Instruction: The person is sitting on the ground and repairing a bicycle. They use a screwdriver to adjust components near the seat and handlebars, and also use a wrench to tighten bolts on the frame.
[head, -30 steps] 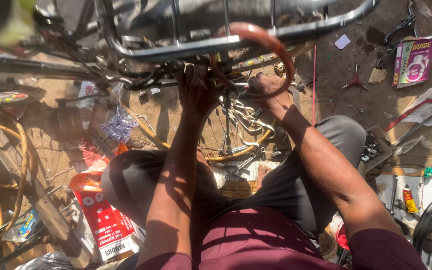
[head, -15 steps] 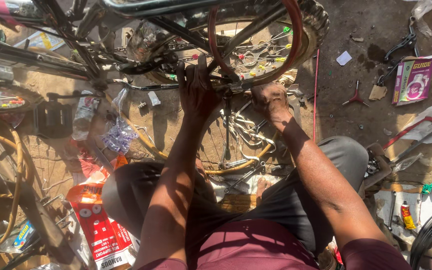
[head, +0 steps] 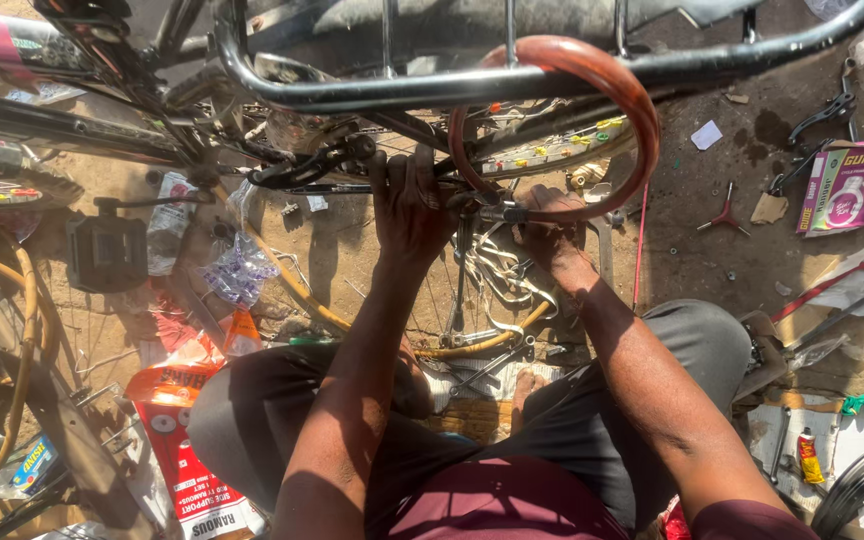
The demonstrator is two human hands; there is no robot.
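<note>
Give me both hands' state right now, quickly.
Left hand: fingers closed around a dark bicycle frame part by the wheel.
Right hand: curled at the wheel axle; what it grips cannot be told.

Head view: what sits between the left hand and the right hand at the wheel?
In the head view, a short dark metal part at the wheel's centre bridges the left hand and right hand; below it, spokes.

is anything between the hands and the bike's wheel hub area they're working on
Nothing visible does. The left hand and right hand both already rest on the metal parts by the wheel. The rack rail and the brown hoop cross above them, nearer the camera, not between.
</note>
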